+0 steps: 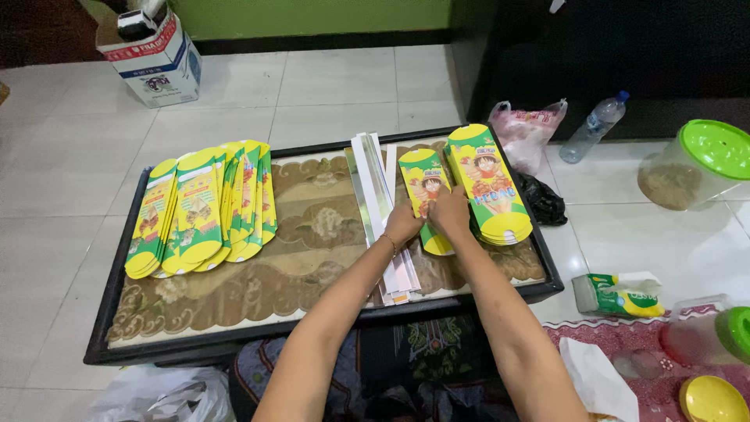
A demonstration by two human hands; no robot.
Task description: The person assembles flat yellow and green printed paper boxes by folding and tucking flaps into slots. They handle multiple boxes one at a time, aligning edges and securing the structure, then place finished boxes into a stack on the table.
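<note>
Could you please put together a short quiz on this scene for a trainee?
1. True or false: both hands are on the same yellow-and-green carton.
2. Which lies directly left of the left hand? A) the silver strips B) the water bottle C) the tissue pack
3. Where is the fanned-out pile of flat cartons?

Key
1. True: the left hand and the right hand both grip the single carton, beside the stack of cartons.
2. A: the silver strips lie on the low table; the water bottle and the tissue pack are on the floor, to the right.
3. On the table's left end.
</note>
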